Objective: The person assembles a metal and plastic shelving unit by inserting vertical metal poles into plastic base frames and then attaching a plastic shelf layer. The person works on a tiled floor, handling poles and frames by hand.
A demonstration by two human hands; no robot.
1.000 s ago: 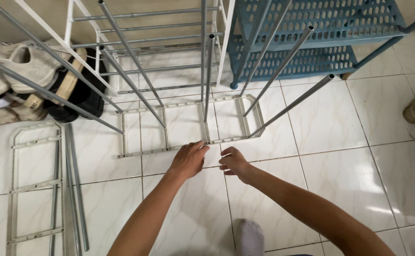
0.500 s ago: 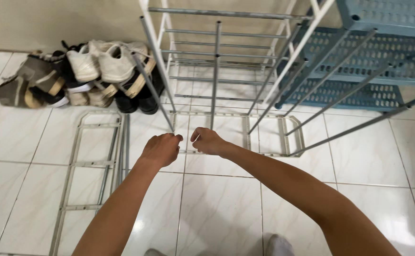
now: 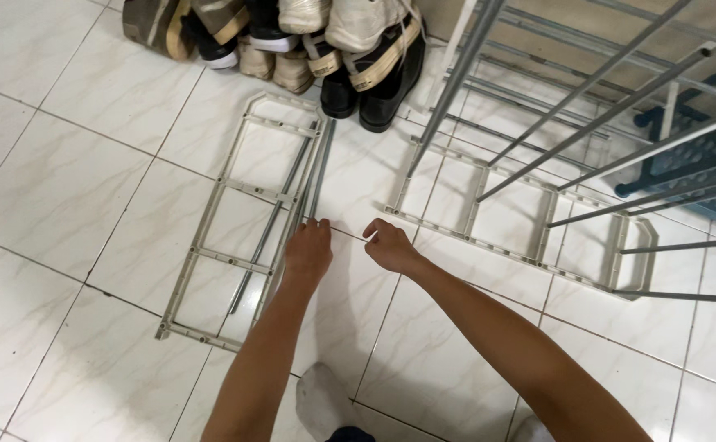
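Sock foot: lowest in view, on white floor tiles, between both forearms.

Left hand: palm down, fingers curled onto the near ends of the rods; whether it had closed fully around them could not be told.

Right hand: loosely fisted just beside the left, apart from it, holding nothing visible, hovering near the tiles.

Rods: thin grey metal, a small bundle lying along the right rail of the frame.

Frame: beige plastic ladder-shaped side panel, flat on the floor, left of the hands.

Rack: second beige panel with upright grey rods fitted, right of the hands.

Shoes: a cluster at the far wall, beyond the frame.
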